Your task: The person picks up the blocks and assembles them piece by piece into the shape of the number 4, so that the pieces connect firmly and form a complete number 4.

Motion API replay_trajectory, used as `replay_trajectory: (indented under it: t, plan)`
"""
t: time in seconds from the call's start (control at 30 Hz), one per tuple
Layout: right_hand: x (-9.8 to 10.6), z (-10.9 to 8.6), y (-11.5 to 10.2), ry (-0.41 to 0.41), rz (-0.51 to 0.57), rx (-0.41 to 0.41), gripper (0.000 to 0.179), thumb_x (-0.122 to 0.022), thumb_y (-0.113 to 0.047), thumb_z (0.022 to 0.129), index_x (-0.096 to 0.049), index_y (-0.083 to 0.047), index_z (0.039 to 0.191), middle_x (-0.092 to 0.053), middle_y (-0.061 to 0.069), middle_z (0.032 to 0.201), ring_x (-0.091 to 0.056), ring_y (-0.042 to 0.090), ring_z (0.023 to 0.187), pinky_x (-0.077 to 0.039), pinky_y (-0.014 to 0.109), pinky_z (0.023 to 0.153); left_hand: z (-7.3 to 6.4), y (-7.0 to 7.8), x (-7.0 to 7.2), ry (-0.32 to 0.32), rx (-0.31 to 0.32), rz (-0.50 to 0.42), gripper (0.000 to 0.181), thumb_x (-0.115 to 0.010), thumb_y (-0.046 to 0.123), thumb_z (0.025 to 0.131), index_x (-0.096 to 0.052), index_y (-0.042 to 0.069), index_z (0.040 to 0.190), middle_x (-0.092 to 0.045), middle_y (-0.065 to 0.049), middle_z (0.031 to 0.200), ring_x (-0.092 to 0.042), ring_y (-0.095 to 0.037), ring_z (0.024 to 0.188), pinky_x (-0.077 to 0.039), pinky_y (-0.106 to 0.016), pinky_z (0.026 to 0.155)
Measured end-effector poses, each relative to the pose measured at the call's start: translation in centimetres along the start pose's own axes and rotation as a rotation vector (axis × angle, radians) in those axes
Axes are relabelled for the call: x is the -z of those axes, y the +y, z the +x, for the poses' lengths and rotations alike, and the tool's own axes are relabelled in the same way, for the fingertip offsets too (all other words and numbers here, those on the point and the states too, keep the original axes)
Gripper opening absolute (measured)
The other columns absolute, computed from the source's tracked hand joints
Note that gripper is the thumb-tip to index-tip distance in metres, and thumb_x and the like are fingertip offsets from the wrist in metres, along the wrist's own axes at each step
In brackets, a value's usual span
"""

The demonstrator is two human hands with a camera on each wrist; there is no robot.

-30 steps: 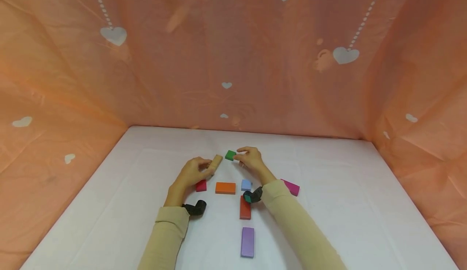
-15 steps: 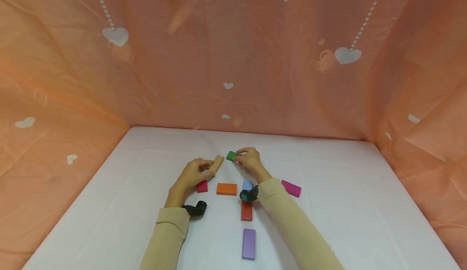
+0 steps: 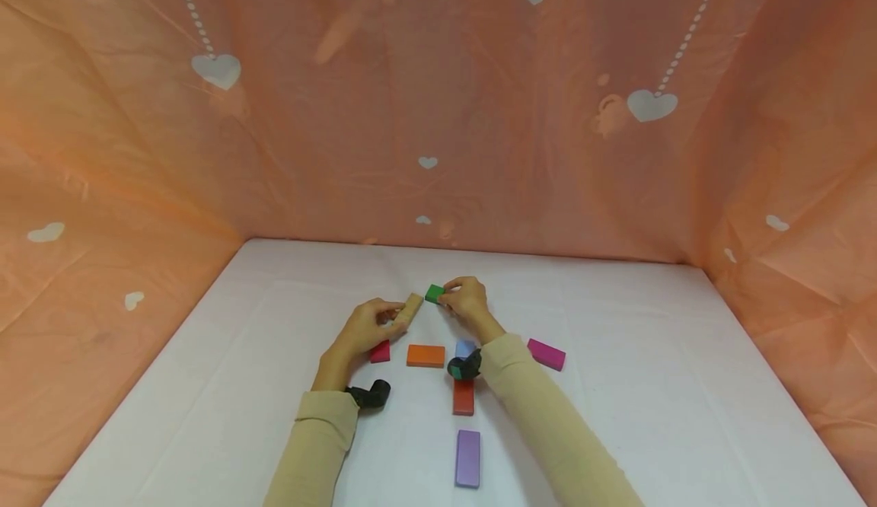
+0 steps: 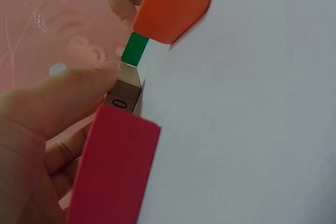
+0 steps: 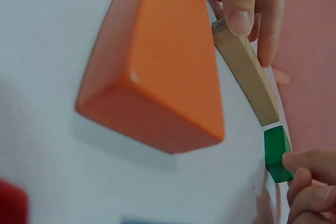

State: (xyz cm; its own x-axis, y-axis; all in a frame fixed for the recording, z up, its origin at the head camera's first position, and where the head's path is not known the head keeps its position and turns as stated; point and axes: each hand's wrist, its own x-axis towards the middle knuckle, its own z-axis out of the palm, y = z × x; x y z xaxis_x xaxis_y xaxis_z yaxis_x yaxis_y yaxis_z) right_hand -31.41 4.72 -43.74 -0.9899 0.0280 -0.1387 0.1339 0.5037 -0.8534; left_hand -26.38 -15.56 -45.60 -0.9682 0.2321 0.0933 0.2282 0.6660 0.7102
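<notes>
My left hand [image 3: 366, 327] pinches the near end of a plain wooden block [image 3: 413, 306] between thumb and fingers. The block lies slanted on the white table, and a printed mark shows on its end in the left wrist view. Just right of its far end sits a short green block [image 3: 435, 294], held by my right hand [image 3: 468, 300] with thumb and fingertips. In the right wrist view a narrow gap separates the wooden block [image 5: 247, 74] from the green block [image 5: 276, 153]. A crimson block [image 3: 380, 352] lies below my left hand, partly hidden by it.
Nearer on the table [image 3: 617, 385] lie an orange block [image 3: 425, 355], a light blue block [image 3: 464, 348] and a red block [image 3: 464, 398], partly behind the right wrist camera. A purple block [image 3: 468, 459] is closest; a magenta block [image 3: 546, 354] lies right. Orange cloth [image 3: 438, 111] walls the back and sides.
My right hand's fingers have come in onto the green block. My left hand has brought the wooden block slightly nearer to it. The other blocks have stayed in place.
</notes>
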Motion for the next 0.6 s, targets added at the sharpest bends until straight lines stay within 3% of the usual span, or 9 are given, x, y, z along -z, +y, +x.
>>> replay_trajectory:
  t: [0.23,0.6]
  plan:
    - [-0.16,0.01,0.09,0.017,-0.022,0.015,0.027,-0.072,-0.006,0.080,-0.071,0.002,0.106,-0.070,0.013,0.070,-0.049,0.004,0.046,-0.038,0.015,0.047,0.12,0.22,-0.18,0.005,-0.025,0.019,0.041,-0.076,0.022,0.082,-0.068,0.004,0.118,-0.065,-0.011,0.093,-0.053,-0.016,0.083,-0.043,-0.026,0.075]
    - [-0.44,0.20,-0.02,0.020,-0.025,0.029,0.028,-0.072,-0.006,0.081,-0.071,0.002,0.107,-0.068,0.011,0.065,-0.047,0.004,0.044,-0.037,0.015,0.045,0.51,0.02,-0.74,0.003,-0.036,0.016,0.041,-0.076,0.023,0.082,-0.068,0.005,0.117,-0.067,-0.008,0.090,-0.050,-0.013,0.078,-0.040,-0.022,0.070]
